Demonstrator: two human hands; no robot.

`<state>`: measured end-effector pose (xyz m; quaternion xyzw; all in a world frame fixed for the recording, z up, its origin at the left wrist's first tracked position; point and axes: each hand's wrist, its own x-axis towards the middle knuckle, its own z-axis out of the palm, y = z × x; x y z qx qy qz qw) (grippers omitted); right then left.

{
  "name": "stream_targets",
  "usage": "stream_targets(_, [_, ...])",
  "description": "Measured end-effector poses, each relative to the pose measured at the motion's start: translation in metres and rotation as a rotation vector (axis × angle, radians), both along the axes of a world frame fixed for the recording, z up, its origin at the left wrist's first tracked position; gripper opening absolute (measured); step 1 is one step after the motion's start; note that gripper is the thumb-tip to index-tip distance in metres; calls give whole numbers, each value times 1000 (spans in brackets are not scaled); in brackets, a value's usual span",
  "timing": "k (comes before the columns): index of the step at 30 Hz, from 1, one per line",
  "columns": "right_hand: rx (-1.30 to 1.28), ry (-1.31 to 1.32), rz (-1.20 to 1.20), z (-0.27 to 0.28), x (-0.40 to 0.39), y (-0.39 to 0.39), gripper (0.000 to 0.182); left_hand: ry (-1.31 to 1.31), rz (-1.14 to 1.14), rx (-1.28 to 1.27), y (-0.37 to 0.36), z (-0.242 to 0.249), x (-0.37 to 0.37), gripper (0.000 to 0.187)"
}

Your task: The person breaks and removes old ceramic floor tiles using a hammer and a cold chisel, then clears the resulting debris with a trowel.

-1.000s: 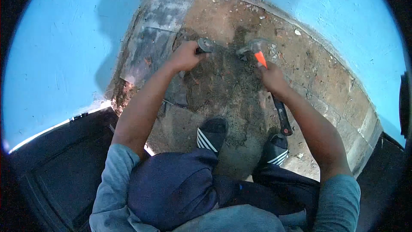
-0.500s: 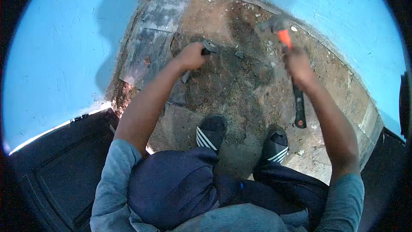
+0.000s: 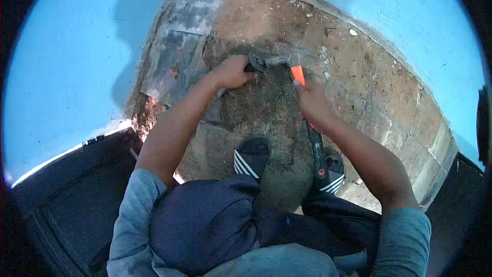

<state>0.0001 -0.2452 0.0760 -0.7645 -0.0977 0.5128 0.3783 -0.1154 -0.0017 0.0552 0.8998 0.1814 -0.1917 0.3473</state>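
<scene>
My left hand (image 3: pixel 233 72) is closed around a chisel (image 3: pixel 249 67), of which only a dark end shows beyond the fingers. The fist hides most of its shaft, and the blade's contact with the floor cannot be made out. In my right hand (image 3: pixel 313 106) is a hammer (image 3: pixel 298 75) with an orange neck and a black handle running back towards my foot. Its grey, slightly blurred head lies right at the chisel's top end, apparently touching it. Below both hands spreads the rough, dirt-covered floor (image 3: pixel 279 118).
Blue walls (image 3: pixel 77 56) meet the floor on the left and at the back. Light rubble chips (image 3: pixel 353 32) lie near the back wall. My feet in striped slides (image 3: pixel 252 155) stand close below the work. A dark door panel (image 3: pixel 77 195) is at lower left.
The hammer has swung left and down from the right, its head now at the chisel. My left hand stays almost in place, still gripping the chisel.
</scene>
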Motion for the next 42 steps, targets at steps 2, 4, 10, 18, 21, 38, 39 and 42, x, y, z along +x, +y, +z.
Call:
stream_targets(2, [-115, -79, 9, 9, 12, -2, 38, -10, -26, 27, 1, -6, -1, 35])
stream_targets(4, [-87, -304, 26, 4, 39, -13, 37, -2, -67, 67, 7, -31, -4, 38])
stream_targets(10, [415, -420, -423, 85, 131, -11, 30, -24, -40, 14, 6, -21, -4, 39])
stream_targets(18, [-30, -511, 326, 0, 12, 0, 41, -12, -30, 3, 6, -26, -3, 37])
stream_targets(21, [-70, -118, 87, 10, 3, -2, 43, -10, -34, 49, 3, -19, 0, 37])
stream_targets(38, [-108, -211, 84, -3, 70, -58, 35, -158, 85, -77, -21, 18, -17, 28])
stream_targets(39, [-111, -204, 82, 3, 69, -56, 35, -162, 82, -56, -18, 13, -17, 28])
stream_targets(42, [-103, -245, 102, 4, 69, -51, 35, -246, 111, -10, -16, 3, -24, 27])
